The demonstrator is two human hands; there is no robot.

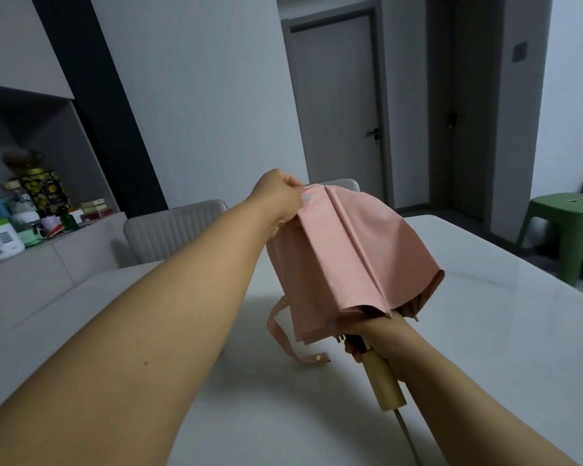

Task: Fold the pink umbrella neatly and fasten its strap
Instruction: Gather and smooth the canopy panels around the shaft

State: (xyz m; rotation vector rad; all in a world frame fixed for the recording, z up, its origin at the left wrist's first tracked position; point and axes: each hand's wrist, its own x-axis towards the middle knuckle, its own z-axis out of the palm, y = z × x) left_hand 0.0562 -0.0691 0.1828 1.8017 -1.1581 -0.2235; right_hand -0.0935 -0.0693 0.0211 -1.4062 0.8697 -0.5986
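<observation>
The pink umbrella (347, 250) is collapsed but loose, held above the white table (485, 331) with its tip pointing away from me. My left hand (280, 196) pinches the far top end of the canopy fabric. My right hand (377, 334) grips the shaft just above the pale wooden handle (384, 381), partly hidden under the canopy's edge. The pink strap (283, 334) hangs unfastened below the canopy on the left, its snap end (318, 358) near the table top.
A grey padded chair (172, 230) stands at the table's far side. A sideboard at the left carries several jars and boxes (21, 213). A green plastic stool (566, 227) sits at the right. A closed grey door (337, 105) is behind.
</observation>
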